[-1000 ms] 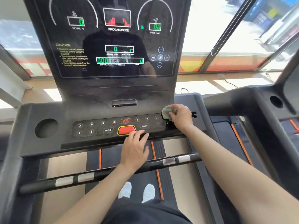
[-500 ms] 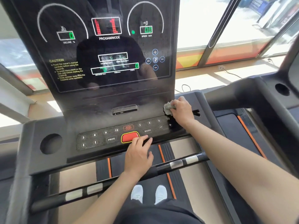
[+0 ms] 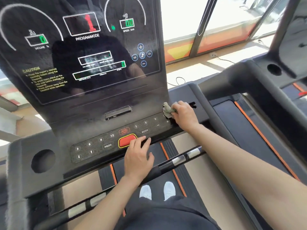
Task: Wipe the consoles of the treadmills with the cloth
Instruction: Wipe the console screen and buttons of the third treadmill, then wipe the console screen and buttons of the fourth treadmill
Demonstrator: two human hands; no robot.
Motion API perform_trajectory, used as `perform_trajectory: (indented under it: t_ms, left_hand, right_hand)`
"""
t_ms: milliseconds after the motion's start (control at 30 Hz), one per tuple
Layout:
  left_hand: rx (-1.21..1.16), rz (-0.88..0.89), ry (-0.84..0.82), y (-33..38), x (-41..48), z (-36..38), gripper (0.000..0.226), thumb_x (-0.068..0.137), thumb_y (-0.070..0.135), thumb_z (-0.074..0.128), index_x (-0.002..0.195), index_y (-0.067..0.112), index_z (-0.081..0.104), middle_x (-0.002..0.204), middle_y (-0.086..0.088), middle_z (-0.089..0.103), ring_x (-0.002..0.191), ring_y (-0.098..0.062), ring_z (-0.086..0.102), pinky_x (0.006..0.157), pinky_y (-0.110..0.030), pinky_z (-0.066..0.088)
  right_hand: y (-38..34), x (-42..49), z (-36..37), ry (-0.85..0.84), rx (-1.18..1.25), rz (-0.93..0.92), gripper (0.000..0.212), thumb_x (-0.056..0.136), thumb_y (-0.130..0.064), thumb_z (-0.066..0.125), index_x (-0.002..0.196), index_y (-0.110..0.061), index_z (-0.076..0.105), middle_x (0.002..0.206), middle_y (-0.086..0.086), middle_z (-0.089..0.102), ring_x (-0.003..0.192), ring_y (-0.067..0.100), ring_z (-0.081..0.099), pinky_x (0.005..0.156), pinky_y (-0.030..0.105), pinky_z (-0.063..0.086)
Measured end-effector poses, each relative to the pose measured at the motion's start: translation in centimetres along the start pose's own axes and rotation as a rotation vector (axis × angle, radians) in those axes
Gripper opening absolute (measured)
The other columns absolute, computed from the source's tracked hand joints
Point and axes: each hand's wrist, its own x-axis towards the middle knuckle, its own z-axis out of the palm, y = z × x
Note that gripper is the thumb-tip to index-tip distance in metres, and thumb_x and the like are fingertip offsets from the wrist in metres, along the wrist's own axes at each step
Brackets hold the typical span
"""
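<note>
Progress early | right hand (image 3: 185, 116) grips cloth (image 3: 168, 110) on console (image 3: 99, 127) corner | left hand (image 3: 137, 160) flat, nearer body | screen (image 3: 99, 47) above hands looks dusty

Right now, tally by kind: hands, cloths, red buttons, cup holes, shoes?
Hands: 2, left hand, right hand
Cloth: 1
Red button: 1
Cup holes: 2
White shoes: 2
Total: 8
</note>
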Motion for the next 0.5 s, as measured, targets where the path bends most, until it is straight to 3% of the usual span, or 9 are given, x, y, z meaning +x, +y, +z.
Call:
perform_trajectory:
  t_ms: [133, 267, 367, 500]
  left_hand:
    - [-0.05, 0.012, -0.006, 0.2, -0.3, 0.6, 0.051, 0.075, 0.014, 0.077, 0.125, 0.009, 0.069, 0.123, -0.006, 0.062, 0.115, -0.025, 0.05, 0.093, -0.037, 0.051]
    - [-0.111, 0.126, -0.109, 1.1, -0.6, 2.0, 0.042, 0.076, 0.016, 0.077, 0.118, 0.012, 0.072, 0.115, -0.002, 0.063, 0.109, -0.022, 0.052, 0.088, -0.036, 0.053]
    - [-0.154, 0.153, -0.181, 2.1, -0.8, 3.0, 0.038, 0.078, 0.018, 0.075, 0.116, 0.013, 0.072, 0.108, 0.002, 0.064, 0.099, -0.021, 0.055, 0.082, -0.038, 0.054]
    - [-0.331, 0.25, -0.314, 4.8, -1.4, 2.9, 0.044, 0.082, 0.028, 0.07, 0.124, 0.02, 0.067, 0.113, 0.007, 0.064, 0.103, -0.015, 0.057, 0.087, -0.028, 0.05]
  right_hand:
    - [0.6, -5.8, 0.2, 0.064, 0.041, 0.156, 0.006, 0.086, -0.01, 0.068, 0.09, -0.006, 0.065, 0.091, 0.01, 0.057, 0.086, 0.029, 0.054, 0.078, 0.037, 0.045]
    - [-0.8, -11.4, 0.6, -0.048, 0.138, 0.279, 0.009, 0.082, -0.012, 0.072, 0.09, -0.01, 0.071, 0.089, 0.005, 0.061, 0.087, 0.027, 0.06, 0.077, 0.037, 0.046]
    - [-1.7, -15.7, 0.2, 0.087, 0.274, 0.473, 0.01, 0.081, -0.012, 0.073, 0.091, -0.012, 0.07, 0.088, 0.003, 0.065, 0.084, 0.024, 0.062, 0.077, 0.036, 0.047]
    - [-2.3, -22.1, -1.1, 0.129, 0.478, 0.613, 0.013, 0.083, -0.02, 0.076, 0.087, -0.024, 0.065, 0.079, -0.008, 0.068, 0.073, 0.009, 0.06, 0.067, 0.017, 0.043]
